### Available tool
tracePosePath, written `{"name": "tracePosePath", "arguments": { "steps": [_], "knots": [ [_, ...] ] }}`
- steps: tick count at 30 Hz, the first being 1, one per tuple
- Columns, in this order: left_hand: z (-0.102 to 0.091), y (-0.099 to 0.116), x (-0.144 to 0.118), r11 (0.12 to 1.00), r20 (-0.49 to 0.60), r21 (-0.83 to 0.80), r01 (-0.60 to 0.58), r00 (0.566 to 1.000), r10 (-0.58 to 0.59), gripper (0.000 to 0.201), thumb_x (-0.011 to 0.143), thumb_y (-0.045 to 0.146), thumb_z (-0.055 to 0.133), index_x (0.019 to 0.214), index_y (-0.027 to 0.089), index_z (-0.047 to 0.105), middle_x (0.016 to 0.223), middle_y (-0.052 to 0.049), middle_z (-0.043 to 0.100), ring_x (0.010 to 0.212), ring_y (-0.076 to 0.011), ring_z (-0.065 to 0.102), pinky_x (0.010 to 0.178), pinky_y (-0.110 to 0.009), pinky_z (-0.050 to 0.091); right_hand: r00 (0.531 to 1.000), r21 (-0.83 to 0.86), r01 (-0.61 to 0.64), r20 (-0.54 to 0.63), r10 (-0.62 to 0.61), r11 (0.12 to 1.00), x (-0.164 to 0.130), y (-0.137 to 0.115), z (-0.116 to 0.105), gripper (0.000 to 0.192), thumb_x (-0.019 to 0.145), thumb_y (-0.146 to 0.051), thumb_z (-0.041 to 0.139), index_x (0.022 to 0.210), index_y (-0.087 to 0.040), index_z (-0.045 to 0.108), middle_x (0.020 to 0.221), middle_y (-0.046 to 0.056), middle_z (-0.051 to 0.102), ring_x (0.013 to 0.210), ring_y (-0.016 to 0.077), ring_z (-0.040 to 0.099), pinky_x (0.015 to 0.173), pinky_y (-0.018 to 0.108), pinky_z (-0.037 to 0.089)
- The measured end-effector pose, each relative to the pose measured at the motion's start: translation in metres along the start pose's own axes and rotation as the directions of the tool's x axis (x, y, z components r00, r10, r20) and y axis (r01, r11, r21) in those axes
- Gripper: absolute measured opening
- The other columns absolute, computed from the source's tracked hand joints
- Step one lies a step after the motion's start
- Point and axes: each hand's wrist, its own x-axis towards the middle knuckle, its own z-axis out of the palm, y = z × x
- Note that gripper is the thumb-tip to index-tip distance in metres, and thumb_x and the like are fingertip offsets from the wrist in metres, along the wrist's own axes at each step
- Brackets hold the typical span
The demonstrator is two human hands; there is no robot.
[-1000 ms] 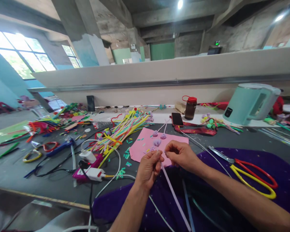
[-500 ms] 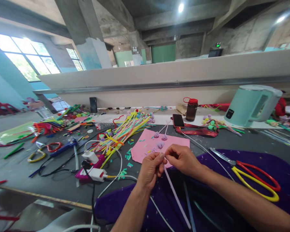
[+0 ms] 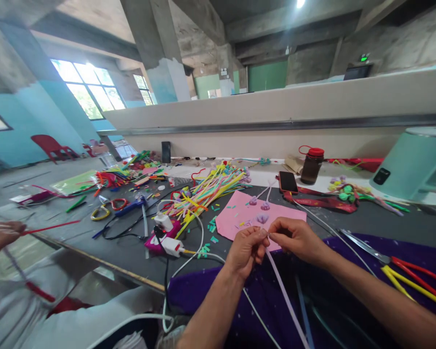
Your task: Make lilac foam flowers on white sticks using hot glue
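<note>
My left hand [image 3: 247,249] is closed, thumb and fingers pinching a pale lilac pipe cleaner [image 3: 286,294] near its upper end. Its long tail hangs down toward my lap. Fingertips of my right hand [image 3: 300,238] meet the left ones and pinch at the same end; the tip between them is hidden. Just beyond my hands lies a pink sheet [image 3: 229,219]. A small purple pipe-cleaner flower [image 3: 262,218] rests on it, with two stemmed purple flowers [image 3: 265,206] farther back.
Scissors [image 3: 380,257] lie right on dark purple cloth [image 3: 183,293]. A pipe-cleaner bundle [image 3: 210,191], power strip [image 3: 159,242] and blue glue gun [image 3: 131,206] are left. Phone [image 3: 288,182], bottle [image 3: 311,167] and kettle [image 3: 409,162] stand behind. A co-worker's hand [image 3: 2,237] holds a red stem.
The view has turned left, so the table things sit farther right. A co-worker's hand and legs have come into view at left. My hands keep their pinch on the pipe cleaner.
</note>
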Motion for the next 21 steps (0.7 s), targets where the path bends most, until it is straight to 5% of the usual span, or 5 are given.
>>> {"name": "tracePosePath", "arguments": {
  "steps": [6,21],
  "knots": [
    [-0.0014,0.0005,0.0017,0.991,0.026,-0.126,0.052,0.998,-0.049,0.020,0.068,0.027,0.066,0.058,0.011,0.058,0.039,0.005,0.049,0.025,-0.0006,0.034,0.026,-0.012,0.021,0.987,0.285,-0.121,0.135,0.086,0.951,0.0012,0.0086,-0.0023,0.016,0.082,-0.032,0.053,0.076,-0.016,0.055,0.047,-0.007,0.049,0.039,0.0069,0.041,0.039,0.018,0.033],
    [0.0018,0.0023,0.0018,0.982,0.020,-0.181,0.050,0.999,-0.047,0.017,0.062,0.023,0.070,0.062,0.009,0.060,0.045,0.003,0.055,0.026,0.0009,0.034,0.026,-0.010,0.026,0.971,0.494,-0.128,0.240,0.007,0.860,0.0053,0.0122,-0.0067,0.017,0.081,-0.030,0.057,0.085,-0.014,0.057,0.061,-0.002,0.058,0.049,0.0071,0.052,0.047,0.018,0.041]
  ]
}}
